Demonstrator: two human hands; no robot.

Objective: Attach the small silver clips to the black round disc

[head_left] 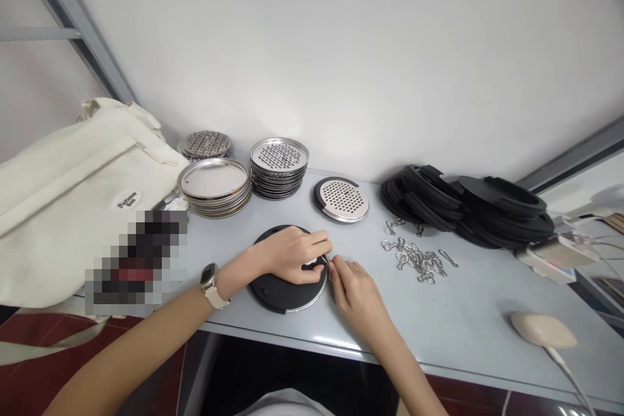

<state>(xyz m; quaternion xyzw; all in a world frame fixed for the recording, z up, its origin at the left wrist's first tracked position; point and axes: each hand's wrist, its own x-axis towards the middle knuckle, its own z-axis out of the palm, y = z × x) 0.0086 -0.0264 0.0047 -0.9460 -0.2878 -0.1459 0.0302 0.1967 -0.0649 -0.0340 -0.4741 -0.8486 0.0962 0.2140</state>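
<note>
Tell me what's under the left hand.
A black disc, with a metal rim along its near-right edge, lies under the left hand. What its palm covers cannot be seen.

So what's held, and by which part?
Right hand apparently pinches a small metal clip, gripped part hidden; left hand rests on black disc, grip unclear.

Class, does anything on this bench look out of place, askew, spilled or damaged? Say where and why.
No damage stands out. At right, black round holders lean in an uneven heap, unlike the neat stack of silver round metal grater discs; nearer the camera, silver wire clips lie loosely scattered.
</note>
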